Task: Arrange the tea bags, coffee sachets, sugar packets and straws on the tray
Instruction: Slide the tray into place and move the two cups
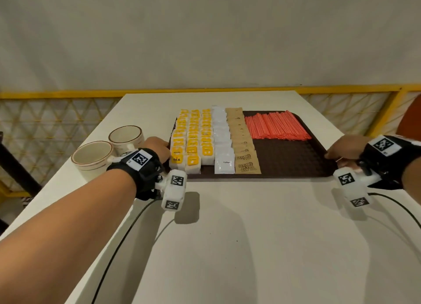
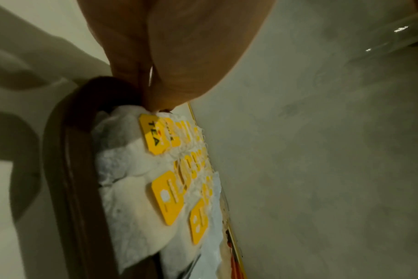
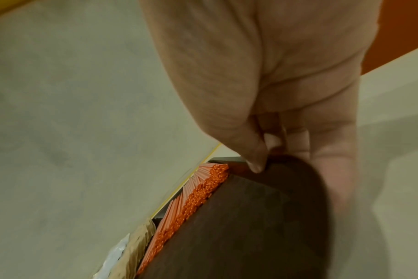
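A brown tray [image 1: 284,158] lies on the white table. It holds three columns of tea bags [image 1: 193,140] with yellow tags, a column of white coffee sachets [image 1: 222,140], a column of brown sugar packets [image 1: 242,142], and a bundle of orange straws [image 1: 275,126] at its back right. My left hand [image 1: 165,145] grips the tray's left rim [image 2: 64,151] beside the nearest tea bags [image 2: 131,188]. My right hand [image 1: 331,154] grips the right rim, thumb [image 3: 255,162] on top and fingers underneath the tray [image 3: 251,226], near the straws [image 3: 193,198].
Two cream cups [image 1: 92,158] [image 1: 126,136] stand on the table just left of the tray, close to my left wrist. A yellow railing [image 1: 68,94] runs behind the table. An orange chair back [image 1: 410,119] shows at the right edge.
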A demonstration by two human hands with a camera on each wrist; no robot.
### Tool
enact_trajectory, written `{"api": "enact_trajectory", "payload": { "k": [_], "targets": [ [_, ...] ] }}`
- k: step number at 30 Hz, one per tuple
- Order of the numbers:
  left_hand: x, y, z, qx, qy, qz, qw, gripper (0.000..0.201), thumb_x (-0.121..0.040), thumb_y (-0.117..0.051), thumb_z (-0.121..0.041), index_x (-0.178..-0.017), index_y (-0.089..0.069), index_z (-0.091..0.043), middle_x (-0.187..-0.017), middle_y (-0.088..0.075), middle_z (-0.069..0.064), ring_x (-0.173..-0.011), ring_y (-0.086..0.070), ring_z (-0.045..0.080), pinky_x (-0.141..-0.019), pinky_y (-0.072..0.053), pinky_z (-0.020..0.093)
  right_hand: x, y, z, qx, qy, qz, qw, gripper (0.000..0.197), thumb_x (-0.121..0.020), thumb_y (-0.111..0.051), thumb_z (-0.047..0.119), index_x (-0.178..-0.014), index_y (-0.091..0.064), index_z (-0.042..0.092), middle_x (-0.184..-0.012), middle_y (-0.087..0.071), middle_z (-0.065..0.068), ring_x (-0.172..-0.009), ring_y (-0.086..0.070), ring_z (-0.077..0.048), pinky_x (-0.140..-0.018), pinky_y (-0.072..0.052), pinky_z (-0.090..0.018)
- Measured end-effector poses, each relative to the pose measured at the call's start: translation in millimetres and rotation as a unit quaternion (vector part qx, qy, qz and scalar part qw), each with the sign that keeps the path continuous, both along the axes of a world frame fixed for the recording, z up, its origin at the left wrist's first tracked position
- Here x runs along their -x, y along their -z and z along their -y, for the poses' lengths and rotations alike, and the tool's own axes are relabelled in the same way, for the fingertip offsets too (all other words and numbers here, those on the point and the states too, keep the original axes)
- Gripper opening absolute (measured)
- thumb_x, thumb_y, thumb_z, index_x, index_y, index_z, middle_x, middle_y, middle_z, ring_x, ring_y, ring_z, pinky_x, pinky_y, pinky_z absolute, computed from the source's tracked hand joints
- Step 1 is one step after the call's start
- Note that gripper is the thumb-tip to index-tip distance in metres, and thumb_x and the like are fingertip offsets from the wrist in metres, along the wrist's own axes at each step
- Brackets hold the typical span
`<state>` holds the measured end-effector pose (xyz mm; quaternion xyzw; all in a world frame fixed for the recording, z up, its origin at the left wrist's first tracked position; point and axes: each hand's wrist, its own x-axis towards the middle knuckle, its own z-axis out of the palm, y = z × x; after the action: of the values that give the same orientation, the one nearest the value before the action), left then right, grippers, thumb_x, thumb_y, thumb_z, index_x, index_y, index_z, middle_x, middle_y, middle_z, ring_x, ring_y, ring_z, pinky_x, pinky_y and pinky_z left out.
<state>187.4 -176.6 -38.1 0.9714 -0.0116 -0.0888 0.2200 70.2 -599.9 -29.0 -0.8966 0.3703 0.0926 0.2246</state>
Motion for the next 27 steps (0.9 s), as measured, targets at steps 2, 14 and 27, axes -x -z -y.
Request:
{"api": "enact_trajectory", "payload": {
  "k": [2,14,27],
  "targets": [
    [-12.8,3.4,8.3,0.044,-0.015,-0.016,0.999,0.025,-0.091,-0.055,-0.008,-0.112,-0.069,-0.007,-0.114,-0.067,0.011,-0.105,-0.061,0.028,-0.091,-0.048,0.032,-3.3,3.2,9.7,-0.016,0.024,0.01,1.0,0.019,-0.089,-0.066,0.014,-0.084,-0.059,-0.003,-0.083,-0.062,-0.022,-0.075,-0.054,-0.032,-0.058,-0.036,-0.032],
    [-142.5,-7.5,59.9,0.14,-0.069,-0.104,0.982,0.037,-0.094,-0.057,-0.017,-0.125,-0.057,0.003,-0.128,-0.059,0.02,-0.118,-0.057,0.032,-0.063,-0.045,0.022,-126.2,9.9,62.7,-0.155,0.11,0.114,0.975,0.027,-0.09,-0.062,0.012,-0.114,-0.062,-0.001,-0.094,-0.062,-0.014,-0.068,-0.058,-0.022,-0.058,-0.047,-0.032],
    [-203.1,-33.3,100.9,0.154,-0.199,-0.191,0.949,0.047,-0.092,-0.062,-0.029,-0.056,-0.046,-0.003,-0.042,-0.05,0.009,-0.049,-0.044,0.024,-0.046,-0.034,0.028,-218.5,-10.9,71.3,0.068,-0.007,-0.032,0.997,0.055,-0.1,-0.042,0.029,-0.151,-0.021,0.028,-0.152,-0.034,-0.008,-0.136,-0.041,-0.024,-0.109,-0.036,-0.03]
  ]
}}
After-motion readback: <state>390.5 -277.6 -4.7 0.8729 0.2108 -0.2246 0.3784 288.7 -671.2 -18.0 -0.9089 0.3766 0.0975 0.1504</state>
